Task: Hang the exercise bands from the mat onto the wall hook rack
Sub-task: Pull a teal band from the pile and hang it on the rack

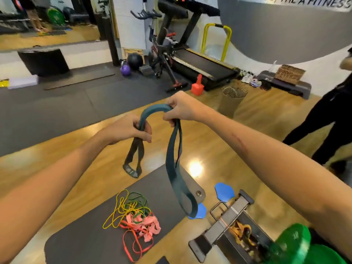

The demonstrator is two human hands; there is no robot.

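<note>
I hold a wide dark teal exercise band (172, 164) up in front of me above the grey mat (91, 237). My left hand (131, 129) grips one part of it and a short loop hangs below that fist. My right hand (181, 109) pinches the band's arched top, and a long loop hangs from it down toward the mat's corner. A tangled pile of thin yellow, green, red and pink bands (135, 218) lies on the mat. No wall hook rack is in view.
A metal frame with a phone (226, 225) and green weight plates (293, 244) lie at the lower right. Blue discs (223, 191) sit by the mat's corner. A person in black (327, 119) stands at right. A wire bin (233, 100), treadmill (202, 63) and exercise bike (162, 54) stand ahead.
</note>
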